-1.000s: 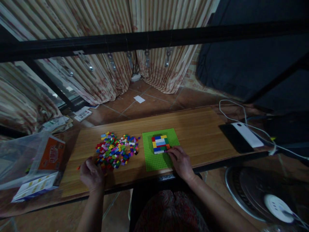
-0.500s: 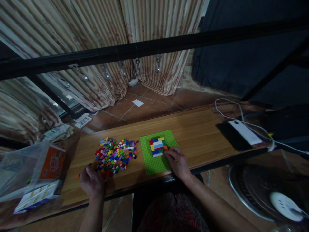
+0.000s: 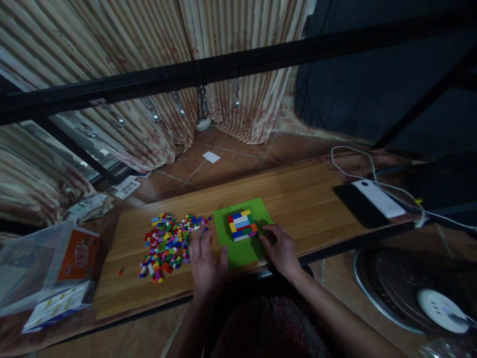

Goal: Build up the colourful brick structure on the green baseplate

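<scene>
A green baseplate (image 3: 244,261) lies on the wooden board, with a block of multicoloured building bricks (image 3: 241,224) stacked near its middle. My left hand (image 3: 206,261) hovers between the plate and a pile of loose bricks (image 3: 169,243), fingers spread, no brick visible in it. It hides part of the pile's right side. My right hand (image 3: 281,251) rests by the plate's right edge, just right of the stacked bricks. Its fingers are loosely curved, with a gap between thumb and forefinger and no brick to be seen there.
A single orange brick (image 3: 119,272) lies apart at the board's left. Beyond it stand a clear plastic bin (image 3: 32,263) and a white box (image 3: 57,306). On the right are a black flat object (image 3: 359,205), a white device (image 3: 378,199) and a white cable (image 3: 352,149).
My left hand has moved right from the pile's near left side towards the baseplate, its fingers spreading. My right hand has drawn slightly away from the stacked bricks. The view has shifted a little.
</scene>
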`<action>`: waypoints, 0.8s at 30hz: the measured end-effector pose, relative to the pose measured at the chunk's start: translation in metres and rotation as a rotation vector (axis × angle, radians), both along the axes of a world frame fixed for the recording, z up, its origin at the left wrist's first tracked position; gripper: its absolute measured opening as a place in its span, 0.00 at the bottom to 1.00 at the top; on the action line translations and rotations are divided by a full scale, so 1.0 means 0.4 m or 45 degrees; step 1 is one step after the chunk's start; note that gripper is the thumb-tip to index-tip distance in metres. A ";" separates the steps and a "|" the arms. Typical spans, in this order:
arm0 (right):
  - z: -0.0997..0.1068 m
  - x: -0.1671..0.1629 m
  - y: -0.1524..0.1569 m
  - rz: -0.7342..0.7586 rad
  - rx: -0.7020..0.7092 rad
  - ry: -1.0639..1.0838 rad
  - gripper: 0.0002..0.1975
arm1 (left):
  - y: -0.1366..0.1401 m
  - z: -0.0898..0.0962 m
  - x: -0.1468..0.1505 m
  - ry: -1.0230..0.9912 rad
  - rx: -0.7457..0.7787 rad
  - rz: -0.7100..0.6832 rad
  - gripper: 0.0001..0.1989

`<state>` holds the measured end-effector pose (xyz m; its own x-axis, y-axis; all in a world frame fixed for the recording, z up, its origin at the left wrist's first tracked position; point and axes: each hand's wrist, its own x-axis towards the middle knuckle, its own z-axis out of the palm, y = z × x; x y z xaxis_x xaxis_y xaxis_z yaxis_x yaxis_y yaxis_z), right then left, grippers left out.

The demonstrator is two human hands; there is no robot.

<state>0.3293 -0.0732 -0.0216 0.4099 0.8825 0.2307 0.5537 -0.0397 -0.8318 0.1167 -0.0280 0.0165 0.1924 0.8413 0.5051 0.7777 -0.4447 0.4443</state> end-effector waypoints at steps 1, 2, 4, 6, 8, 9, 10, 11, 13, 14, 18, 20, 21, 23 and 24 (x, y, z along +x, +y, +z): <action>0.003 -0.001 0.004 0.012 -0.017 -0.003 0.12 | 0.002 -0.008 0.039 0.011 -0.041 -0.061 0.25; 0.006 -0.003 0.008 0.023 -0.034 -0.007 0.13 | 0.005 -0.017 0.071 0.015 -0.071 -0.096 0.26; 0.009 -0.004 0.016 0.032 -0.065 -0.022 0.14 | 0.016 -0.036 0.114 0.035 -0.125 -0.136 0.28; 0.010 -0.006 0.023 0.018 -0.081 -0.038 0.14 | 0.026 -0.050 0.137 0.058 -0.173 -0.160 0.29; 0.008 -0.008 0.030 -0.002 -0.078 -0.049 0.14 | 0.032 -0.059 0.149 0.062 -0.217 -0.178 0.28; 0.007 -0.009 0.033 -0.006 -0.075 -0.054 0.14 | 0.033 -0.063 0.153 0.056 -0.235 -0.178 0.28; 0.005 -0.011 0.036 -0.007 -0.075 -0.061 0.14 | 0.033 -0.066 0.157 0.046 -0.248 -0.172 0.27; 0.003 -0.012 0.039 -0.006 -0.077 -0.070 0.14 | 0.032 -0.069 0.160 0.037 -0.257 -0.163 0.27; -0.001 -0.015 0.043 -0.001 -0.079 -0.088 0.14 | 0.030 -0.075 0.167 0.016 -0.269 -0.143 0.26; -0.003 -0.017 0.045 -0.002 -0.077 -0.097 0.14 | 0.029 -0.078 0.170 0.002 -0.273 -0.139 0.25; -0.003 -0.023 0.050 -0.023 -0.089 -0.100 0.13 | 0.028 -0.086 0.181 -0.080 -0.298 -0.138 0.24; 0.002 -0.025 0.052 -0.022 -0.110 -0.076 0.12 | 0.027 -0.088 0.186 -0.124 -0.322 -0.134 0.24; 0.004 -0.025 0.053 -0.016 -0.127 -0.063 0.12 | 0.026 -0.089 0.188 -0.146 -0.339 -0.126 0.24; 0.007 -0.024 0.054 -0.002 -0.179 -0.046 0.12 | 0.023 -0.088 0.193 -0.184 -0.373 -0.103 0.25; 0.007 -0.022 0.056 0.001 -0.209 -0.043 0.13 | 0.021 -0.087 0.196 -0.201 -0.390 -0.091 0.25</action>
